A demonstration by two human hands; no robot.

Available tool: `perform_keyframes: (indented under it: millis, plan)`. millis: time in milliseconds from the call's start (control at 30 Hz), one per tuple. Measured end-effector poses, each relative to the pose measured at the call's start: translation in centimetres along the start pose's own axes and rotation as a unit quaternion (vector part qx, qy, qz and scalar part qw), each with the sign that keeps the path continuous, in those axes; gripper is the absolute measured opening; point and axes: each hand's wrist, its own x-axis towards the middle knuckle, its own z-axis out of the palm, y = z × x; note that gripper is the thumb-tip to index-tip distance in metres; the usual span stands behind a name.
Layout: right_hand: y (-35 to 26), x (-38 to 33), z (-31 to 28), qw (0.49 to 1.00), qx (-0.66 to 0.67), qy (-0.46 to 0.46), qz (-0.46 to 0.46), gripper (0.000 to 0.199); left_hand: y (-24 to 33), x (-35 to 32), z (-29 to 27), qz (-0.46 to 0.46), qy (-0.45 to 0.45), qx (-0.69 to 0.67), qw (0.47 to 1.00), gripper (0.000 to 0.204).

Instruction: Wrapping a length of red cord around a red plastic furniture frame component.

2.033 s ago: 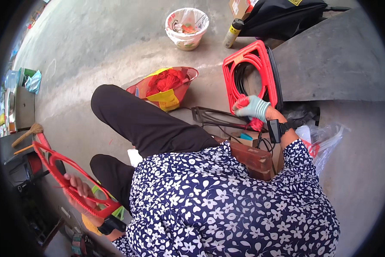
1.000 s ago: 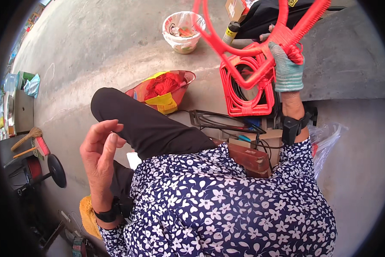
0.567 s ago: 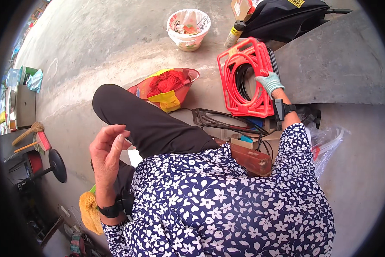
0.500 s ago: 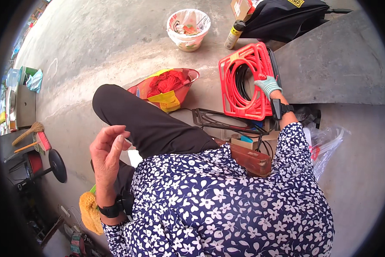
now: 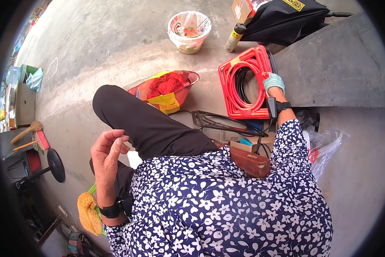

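A stack of red square plastic frames with round openings (image 5: 228,92) stands tilted on the floor to my right. My right hand (image 5: 273,83), in a pale green glove, has its fingers around the stack's right edge. Black frames (image 5: 271,60) of similar shape show behind it and through the round opening. My bare left hand (image 5: 108,153) is raised beside my left knee, fingers loosely bent and thumb apart, holding nothing. Near the stack, a flat black frame (image 5: 218,120) lies low over a cardboard box (image 5: 244,145).
A red and yellow bag of red cord (image 5: 169,103) sits ahead of my knee. Beyond are a lined white bucket (image 5: 188,45), a spray can (image 5: 235,37) and a black umbrella (image 5: 282,21). A grey slab (image 5: 338,64) borders the right side; clear plastic (image 5: 325,145) lies below it.
The red frames, fanned out and uneven before, now line up in a tighter stack. My right hand has shifted slightly right and up along its edge. The left hand has barely moved.
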Motion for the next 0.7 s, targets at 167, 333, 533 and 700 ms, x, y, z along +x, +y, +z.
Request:
perform_keyframes:
  millis: [167,333,533,700]
  plan:
    - [-0.2,-1.6,-2.4,0.995,0.079,0.053,0.034,0.045,-0.9,-0.2,-0.5,-0.009,0.0,-0.001,1.0,0.021]
    - [-0.1,-2.9,-5.7,0.994,0.023,0.079,0.071,0.056,-1.9,-0.2,-1.1,-0.025,0.017,-0.004,1.0,0.021]
    - [1.8,-3.6,-4.4,0.989,-0.012,0.142,0.024,0.055,-2.5,0.0,-1.5,-0.037,0.021,-0.024,0.999,0.022]
    - [1.7,-4.0,-3.7,0.991,0.007,0.132,-0.036,0.041,-2.6,-0.3,-1.6,-0.063,0.042,-0.026,0.997,0.021]
